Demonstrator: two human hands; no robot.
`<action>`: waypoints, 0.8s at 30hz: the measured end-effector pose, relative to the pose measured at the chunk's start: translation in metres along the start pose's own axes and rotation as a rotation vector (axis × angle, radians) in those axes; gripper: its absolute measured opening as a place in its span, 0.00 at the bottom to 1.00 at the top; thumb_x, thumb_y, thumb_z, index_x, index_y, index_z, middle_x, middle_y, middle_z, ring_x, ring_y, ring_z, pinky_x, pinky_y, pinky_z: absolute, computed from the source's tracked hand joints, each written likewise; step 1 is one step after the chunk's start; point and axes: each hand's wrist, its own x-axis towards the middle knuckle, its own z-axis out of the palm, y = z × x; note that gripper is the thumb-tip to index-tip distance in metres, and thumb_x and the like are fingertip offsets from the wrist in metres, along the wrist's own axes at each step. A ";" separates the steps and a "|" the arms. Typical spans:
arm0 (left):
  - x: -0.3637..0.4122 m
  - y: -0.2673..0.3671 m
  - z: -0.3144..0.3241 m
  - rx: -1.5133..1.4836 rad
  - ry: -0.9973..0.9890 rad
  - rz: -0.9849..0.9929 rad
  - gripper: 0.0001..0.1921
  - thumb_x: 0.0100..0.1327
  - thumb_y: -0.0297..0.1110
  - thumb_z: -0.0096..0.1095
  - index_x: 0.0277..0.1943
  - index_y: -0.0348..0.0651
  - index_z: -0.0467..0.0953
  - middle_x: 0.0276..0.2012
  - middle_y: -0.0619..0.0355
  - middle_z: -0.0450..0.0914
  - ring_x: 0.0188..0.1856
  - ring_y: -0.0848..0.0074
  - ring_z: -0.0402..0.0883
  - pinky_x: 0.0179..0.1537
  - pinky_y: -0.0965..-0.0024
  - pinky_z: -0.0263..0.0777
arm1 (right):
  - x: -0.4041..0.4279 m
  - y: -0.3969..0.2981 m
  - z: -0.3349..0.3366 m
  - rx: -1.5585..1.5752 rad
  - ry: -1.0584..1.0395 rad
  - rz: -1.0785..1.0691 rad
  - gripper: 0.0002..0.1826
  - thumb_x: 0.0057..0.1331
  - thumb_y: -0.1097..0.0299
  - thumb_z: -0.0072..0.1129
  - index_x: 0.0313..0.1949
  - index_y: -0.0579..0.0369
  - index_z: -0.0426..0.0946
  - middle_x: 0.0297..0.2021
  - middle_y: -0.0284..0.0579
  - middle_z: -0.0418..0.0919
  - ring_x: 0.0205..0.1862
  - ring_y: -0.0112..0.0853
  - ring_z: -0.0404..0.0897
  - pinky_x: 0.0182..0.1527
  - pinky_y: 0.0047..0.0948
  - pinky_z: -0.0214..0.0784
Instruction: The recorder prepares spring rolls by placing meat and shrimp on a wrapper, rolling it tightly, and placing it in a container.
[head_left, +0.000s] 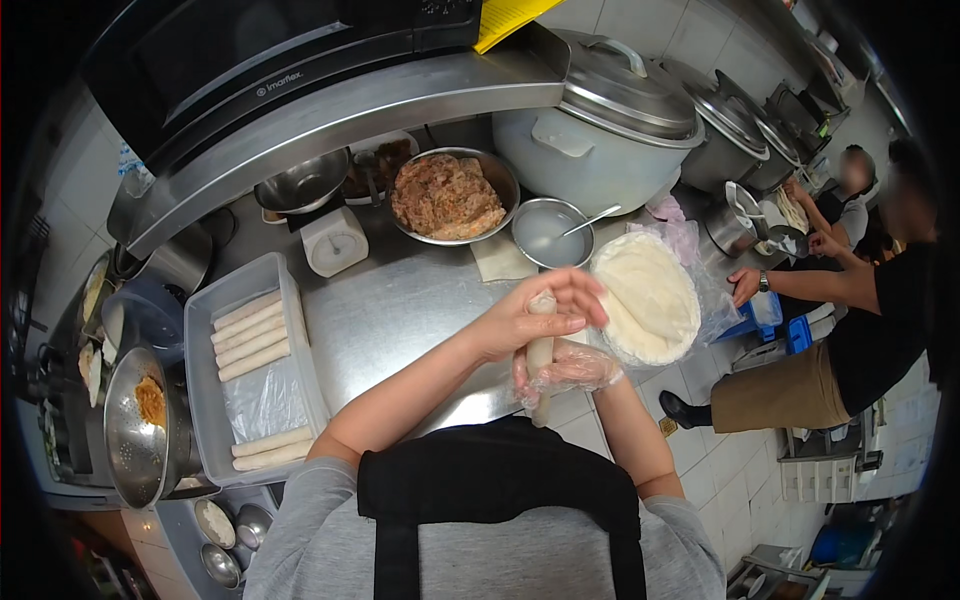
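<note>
An uncooked spring roll (539, 356) is held upright in the picture between my two hands, above the near edge of the steel table. My bare left hand (551, 311) has its thumb and fingers around the roll's far end. Around its middle curls my right hand (570, 369), in a clear plastic glove. Just right of my hands lies a stack of round, pale wrapper sheets (646, 300) on plastic. A bowl of cloudy liquid (551, 234) with a spoon stands beyond them. Farther back is a steel bowl of minced filling (450, 196).
At left, a plastic tub (247, 397) holds several rolls. A kitchen scale (335, 241) stands behind the steel worktop (375, 322), under a shelf (337, 105) bearing an oven. A large lidded pot (592, 150) fills the back right. Two people (847, 315) work at right.
</note>
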 end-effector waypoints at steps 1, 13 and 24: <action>-0.002 -0.003 -0.003 -0.001 0.002 0.001 0.12 0.61 0.26 0.65 0.46 0.38 0.71 0.39 0.55 0.80 0.43 0.76 0.81 0.52 0.67 0.74 | 0.000 0.001 0.000 -0.047 -0.004 -0.006 0.19 0.67 0.54 0.57 0.45 0.59 0.75 0.39 0.42 0.78 0.45 0.30 0.75 0.49 0.33 0.68; -0.013 -0.001 -0.001 0.715 0.318 0.125 0.07 0.49 0.26 0.67 0.30 0.33 0.78 0.21 0.52 0.79 0.25 0.78 0.78 0.30 0.69 0.70 | -0.012 -0.056 0.048 -1.297 0.744 -0.470 0.26 0.51 0.76 0.62 0.52 0.52 0.79 0.53 0.49 0.75 0.58 0.45 0.71 0.63 0.47 0.60; -0.018 -0.013 -0.011 0.867 0.250 0.073 0.06 0.51 0.27 0.66 0.31 0.36 0.79 0.23 0.62 0.79 0.29 0.88 0.73 0.32 0.76 0.68 | 0.004 -0.066 0.026 -1.420 0.598 -0.501 0.18 0.54 0.56 0.67 0.40 0.53 0.81 0.49 0.48 0.75 0.56 0.45 0.71 0.63 0.51 0.57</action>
